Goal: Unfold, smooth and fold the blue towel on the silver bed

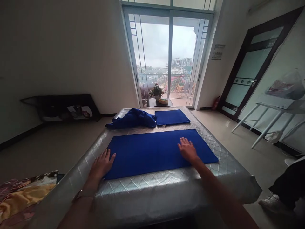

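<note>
A long blue cloth, perhaps a towel (147,156), lies flat and smooth across the table in front of me. My left hand (102,163) rests at its left edge, fingers stretched out and partly on the fabric. Flat on the right part of the same cloth is my right hand (187,150), its fingers extended. Beyond it, a second blue cloth (172,117) is folded into a neat rectangle with a small white tag at its near edge. To the left of that lies a crumpled blue cloth (134,118) in a loose heap.
A shiny quilted silver cover (147,190) drapes over the table. Patterned fabric (26,197) is piled at the lower left. A potted plant (156,91) stands beyond the far edge. At right are a white table (281,106) with a plastic bag and a person's shoe (274,203).
</note>
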{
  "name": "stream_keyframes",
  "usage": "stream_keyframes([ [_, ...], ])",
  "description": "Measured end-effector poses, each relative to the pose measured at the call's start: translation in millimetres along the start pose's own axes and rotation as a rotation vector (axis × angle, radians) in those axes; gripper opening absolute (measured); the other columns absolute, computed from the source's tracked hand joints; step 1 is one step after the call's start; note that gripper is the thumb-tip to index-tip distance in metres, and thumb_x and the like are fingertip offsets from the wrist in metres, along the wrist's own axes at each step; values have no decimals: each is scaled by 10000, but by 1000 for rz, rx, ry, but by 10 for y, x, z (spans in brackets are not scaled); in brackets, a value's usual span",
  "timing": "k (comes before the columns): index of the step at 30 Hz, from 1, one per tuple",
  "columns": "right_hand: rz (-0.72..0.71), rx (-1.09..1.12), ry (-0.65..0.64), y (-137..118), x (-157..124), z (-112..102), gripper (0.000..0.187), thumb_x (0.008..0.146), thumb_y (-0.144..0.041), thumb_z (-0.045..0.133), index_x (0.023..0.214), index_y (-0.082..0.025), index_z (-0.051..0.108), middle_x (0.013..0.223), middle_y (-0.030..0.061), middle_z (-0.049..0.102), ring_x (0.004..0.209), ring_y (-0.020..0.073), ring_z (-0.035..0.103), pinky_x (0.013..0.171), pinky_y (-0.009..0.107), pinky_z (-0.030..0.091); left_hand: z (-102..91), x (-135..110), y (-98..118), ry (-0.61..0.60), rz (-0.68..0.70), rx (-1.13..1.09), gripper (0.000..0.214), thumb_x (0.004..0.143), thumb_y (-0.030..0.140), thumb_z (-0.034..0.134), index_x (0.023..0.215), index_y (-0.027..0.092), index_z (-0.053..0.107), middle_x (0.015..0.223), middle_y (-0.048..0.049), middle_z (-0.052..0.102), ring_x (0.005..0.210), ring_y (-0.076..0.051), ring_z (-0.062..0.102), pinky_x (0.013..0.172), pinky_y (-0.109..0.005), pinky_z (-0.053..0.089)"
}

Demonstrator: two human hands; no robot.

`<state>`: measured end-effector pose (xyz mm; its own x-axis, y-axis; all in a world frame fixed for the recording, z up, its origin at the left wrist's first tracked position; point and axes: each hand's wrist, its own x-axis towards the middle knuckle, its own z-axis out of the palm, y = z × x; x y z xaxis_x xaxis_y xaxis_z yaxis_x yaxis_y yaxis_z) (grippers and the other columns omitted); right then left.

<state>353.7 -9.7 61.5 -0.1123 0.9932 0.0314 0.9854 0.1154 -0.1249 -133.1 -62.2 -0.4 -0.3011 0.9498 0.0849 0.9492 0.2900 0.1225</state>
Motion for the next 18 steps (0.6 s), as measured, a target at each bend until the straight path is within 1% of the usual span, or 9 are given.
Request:
stream_keyframes([
  [2, -184, 107, -28, -478, 56, 74, 670, 1048, -464, 155, 1597, -98, 273, 1663, 100, 242, 1543, 217, 183, 1246, 397, 116, -14, -7, 17, 0, -1, -9, 776, 991, 535, 184, 1571, 27, 267, 1661, -184, 255, 1531, -309, 243, 1241, -508, 192],
  [4, -301, 177, -56, -855, 108, 170, 702, 1045, -525, 139, 1606, -117, 248, 1673, 87, 204, 1550, 197, 150, 1250, 385, 99, -16, -10, 22, 11, -2, -20, 777, 990, 544, 188, 1568, 32, 278, 1657, -187, 262, 1533, -305, 240, 1239, -505, 198],
  [6, -339, 198, -79, -1058, 156, 268, 725, 1039, -558, 145, 1611, -118, 225, 1678, 90, 179, 1554, 197, 123, 1253, 391, 78, -6, -6, 12, 17, -4, -31, 785, 988, 552, 188, 1567, 31, 279, 1654, -192, 265, 1534, -308, 237, 1235, -505, 207],
  [8, -329, 190, -96, -1064, 201, 344, 742, 1035, -571, 150, 1611, -109, 216, 1679, 101, 171, 1556, 207, 111, 1255, 403, 64, 14, 4, -8, 15, -9, -35, 789, 986, 556, 193, 1568, 30, 274, 1653, -194, 266, 1533, -311, 239, 1230, -507, 214],
  [10, -310, 171, -106, -893, 244, 378, 751, 1030, -577, 137, 1612, -109, 213, 1679, 101, 167, 1556, 210, 110, 1255, 407, 57, 39, 17, -32, 15, -7, -33, 786, 984, 553, 200, 1571, 34, 267, 1653, -192, 269, 1530, -309, 248, 1225, -510, 220],
  [13, -240, 113, -107, -400, 317, 343, 741, 1026, -568, 133, 1619, -127, 191, 1685, 79, 150, 1558, 201, 99, 1256, 408, 46, 70, 30, -67, 22, 10, -26, 787, 980, 550, 209, 1571, 32, 261, 1653, -193, 270, 1528, -303, 255, 1221, -503, 218],
  [16, -68, 27, -112, 201, 398, 259, 719, 1028, -540, 161, 1624, -138, 158, 1693, 54, 121, 1560, 206, 80, 1255, 421, 41, 83, 36, -94, 6, 18, -11, 794, 978, 542, 198, 1570, 15, 249, 1656, -192, 267, 1532, -297, 244, 1226, -482, 206],
  [18, 47, -15, -109, 547, 449, 216, 699, 1031, -513, 168, 1627, -148, 147, 1696, 37, 110, 1560, 222, 77, 1255, 440, 41, 85, 37, -109, 4, 19, -1, 789, 982, 534, 174, 1571, 12, 241, 1657, -188, 266, 1535, -290, 236, 1228, -472, 203],
])
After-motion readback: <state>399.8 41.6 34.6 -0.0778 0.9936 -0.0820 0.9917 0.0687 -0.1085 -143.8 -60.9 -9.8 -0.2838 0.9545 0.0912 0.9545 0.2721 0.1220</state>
